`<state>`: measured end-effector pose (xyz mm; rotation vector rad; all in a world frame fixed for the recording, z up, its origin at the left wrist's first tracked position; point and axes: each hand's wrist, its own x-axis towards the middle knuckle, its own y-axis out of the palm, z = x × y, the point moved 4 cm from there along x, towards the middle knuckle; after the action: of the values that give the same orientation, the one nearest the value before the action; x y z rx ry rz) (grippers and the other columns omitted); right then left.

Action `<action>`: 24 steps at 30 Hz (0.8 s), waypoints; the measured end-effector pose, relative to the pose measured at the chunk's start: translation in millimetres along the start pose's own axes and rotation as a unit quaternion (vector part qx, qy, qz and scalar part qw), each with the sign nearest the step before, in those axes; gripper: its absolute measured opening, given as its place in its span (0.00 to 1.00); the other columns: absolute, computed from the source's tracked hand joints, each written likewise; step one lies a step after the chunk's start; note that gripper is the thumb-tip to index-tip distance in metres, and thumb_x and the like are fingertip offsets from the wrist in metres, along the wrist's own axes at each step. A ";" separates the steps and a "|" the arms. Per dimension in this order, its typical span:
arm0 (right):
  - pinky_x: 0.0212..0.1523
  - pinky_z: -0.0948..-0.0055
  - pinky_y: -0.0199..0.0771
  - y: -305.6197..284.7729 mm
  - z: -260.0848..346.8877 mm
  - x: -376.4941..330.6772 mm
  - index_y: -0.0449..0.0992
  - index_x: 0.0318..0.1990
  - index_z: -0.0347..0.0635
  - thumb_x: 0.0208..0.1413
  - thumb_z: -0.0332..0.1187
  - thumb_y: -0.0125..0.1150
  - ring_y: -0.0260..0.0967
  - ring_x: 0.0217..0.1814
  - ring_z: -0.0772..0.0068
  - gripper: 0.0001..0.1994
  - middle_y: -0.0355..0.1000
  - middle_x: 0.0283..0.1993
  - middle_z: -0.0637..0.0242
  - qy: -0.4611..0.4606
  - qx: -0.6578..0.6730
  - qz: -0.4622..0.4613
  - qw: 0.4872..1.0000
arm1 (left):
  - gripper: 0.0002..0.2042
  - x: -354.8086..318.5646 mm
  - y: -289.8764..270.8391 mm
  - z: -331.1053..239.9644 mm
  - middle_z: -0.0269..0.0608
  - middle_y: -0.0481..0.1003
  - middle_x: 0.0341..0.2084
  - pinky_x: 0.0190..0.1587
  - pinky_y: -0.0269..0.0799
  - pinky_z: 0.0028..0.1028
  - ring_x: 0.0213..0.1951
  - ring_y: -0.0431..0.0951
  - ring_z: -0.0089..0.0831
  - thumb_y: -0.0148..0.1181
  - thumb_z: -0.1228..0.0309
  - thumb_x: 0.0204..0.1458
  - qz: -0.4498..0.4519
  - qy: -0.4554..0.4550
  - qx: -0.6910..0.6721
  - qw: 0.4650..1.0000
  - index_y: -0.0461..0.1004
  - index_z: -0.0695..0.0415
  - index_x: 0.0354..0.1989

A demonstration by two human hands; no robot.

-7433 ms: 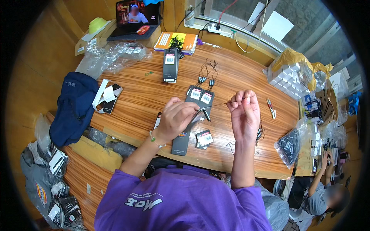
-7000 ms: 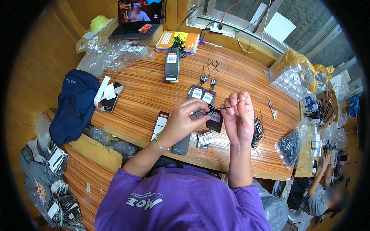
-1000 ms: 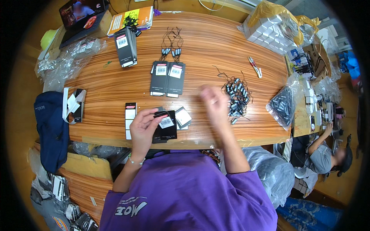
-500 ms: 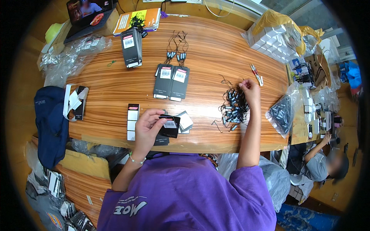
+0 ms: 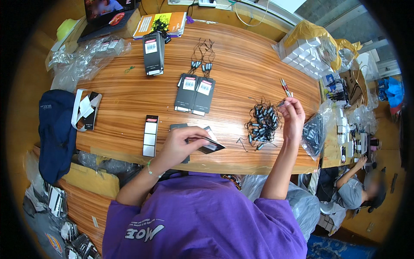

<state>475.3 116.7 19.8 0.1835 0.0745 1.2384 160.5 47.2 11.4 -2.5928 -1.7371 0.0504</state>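
Your left hand (image 5: 179, 144) is closed on a black tag (image 5: 210, 146) with a white label, fingers pinching it just above the near edge of the wooden table (image 5: 241, 64). A second black tag (image 5: 177, 127) lies flat beside that hand, partly hidden behind it. Just to the left of your hand lies one strip of labels (image 5: 150, 135), four panels long: a dark one at the far end and three white ones.

Your right hand (image 5: 293, 116) is raised above the table, fingertips pinched together on a thin black cord (image 5: 281, 103) pulled up from the tangled pile of cords (image 5: 262, 123). The cords in the pile are too many and too tangled to count.

Farther out, in the middle of the table, two stacks of black tags (image 5: 195, 91) lie side by side, touching, each topped with a white label. Beyond them is a small bunch of cords (image 5: 202, 60), spread out loosely. A third, taller stack of black tags (image 5: 153, 52) stands near the far left, in front of a yellow booklet (image 5: 161, 21).

At the left edge you have one dark blue cap (image 5: 56, 129), and next to it a black tag with white strips (image 5: 87, 111). Past your right hand, one pair of small pliers (image 5: 285, 87) lies near the table's right edge.
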 end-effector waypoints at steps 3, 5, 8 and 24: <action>0.32 0.83 0.65 37.8 -0.3 -31.1 0.72 0.33 0.36 0.50 0.23 0.56 0.66 0.29 0.81 0.03 0.69 0.28 0.69 0.013 -0.030 0.068 0.997 | 0.06 23.2 14.6 -29.1 0.40 0.76 0.32 0.35 0.70 0.22 0.31 0.75 0.23 0.59 0.77 0.46 0.027 0.088 0.042 0.995 0.75 0.63 0.32; 0.33 0.84 0.64 61.7 -3.8 -50.7 0.72 0.33 0.37 0.49 0.23 0.58 0.65 0.30 0.83 0.03 0.69 0.29 0.71 0.032 -0.049 0.125 0.990 | 0.06 34.4 22.8 -36.6 0.40 0.76 0.31 0.33 0.70 0.22 0.29 0.75 0.23 0.59 0.76 0.45 0.003 0.161 0.104 0.981 0.76 0.61 0.32; 0.35 0.85 0.63 84.9 -6.6 -68.8 0.72 0.32 0.38 0.50 0.24 0.58 0.64 0.33 0.85 0.03 0.70 0.32 0.72 0.041 -0.056 0.188 0.980 | 0.06 43.0 28.2 -35.0 0.40 0.76 0.30 0.32 0.69 0.22 0.29 0.75 0.24 0.59 0.76 0.45 -0.024 0.197 0.189 0.962 0.76 0.60 0.33; 0.38 0.67 0.67 98.4 -26.4 -64.1 0.69 0.39 0.41 0.55 0.30 0.53 0.63 0.25 0.73 0.06 0.66 0.22 0.67 0.202 0.337 0.299 0.870 | 0.06 32.6 -10.8 -6.5 0.32 0.73 0.29 0.39 0.68 0.18 0.34 0.72 0.17 0.56 0.76 0.50 0.079 -0.032 -0.162 0.983 0.71 0.63 0.36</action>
<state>358.6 89.7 8.7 0.5832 0.8808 1.8212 163.2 81.5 17.8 -2.9873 -1.6784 -0.1620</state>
